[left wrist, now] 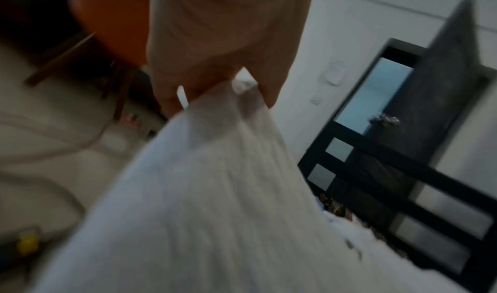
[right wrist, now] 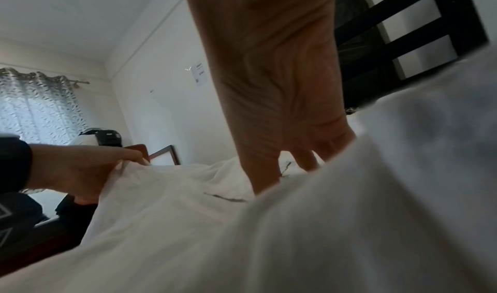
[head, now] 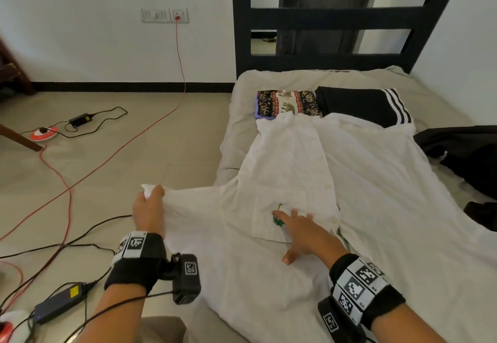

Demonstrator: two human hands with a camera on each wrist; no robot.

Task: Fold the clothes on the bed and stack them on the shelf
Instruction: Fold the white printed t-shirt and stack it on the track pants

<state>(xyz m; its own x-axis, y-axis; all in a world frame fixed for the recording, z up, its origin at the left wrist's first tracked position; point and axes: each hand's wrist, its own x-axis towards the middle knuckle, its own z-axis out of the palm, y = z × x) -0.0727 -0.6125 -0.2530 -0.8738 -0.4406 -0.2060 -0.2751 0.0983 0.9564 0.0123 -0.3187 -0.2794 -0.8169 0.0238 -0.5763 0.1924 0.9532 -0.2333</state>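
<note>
A white button shirt point(head: 290, 170) lies spread on the bed point(head: 435, 100), its chest pocket with a small green motif facing up. My left hand point(head: 149, 202) grips the end of the shirt's sleeve point(head: 193, 202) and holds it out past the bed's left edge; in the left wrist view the fingers point(left wrist: 172, 93) pinch the white cloth point(left wrist: 215, 180). My right hand point(head: 298, 227) lies flat on the pocket with straight fingers point(right wrist: 258, 170) pressing the shirt point(right wrist: 188, 223). The left hand point(right wrist: 80, 170) also shows in the right wrist view.
A folded elephant-print garment point(head: 287, 103) and folded black trousers with white stripes point(head: 363, 104) sit near the dark headboard point(head: 336, 17). Dark clothes point(head: 468, 154) lie at the bed's right edge. Cables, a red cord point(head: 67, 197) and power adapters point(head: 59, 302) cover the floor at left.
</note>
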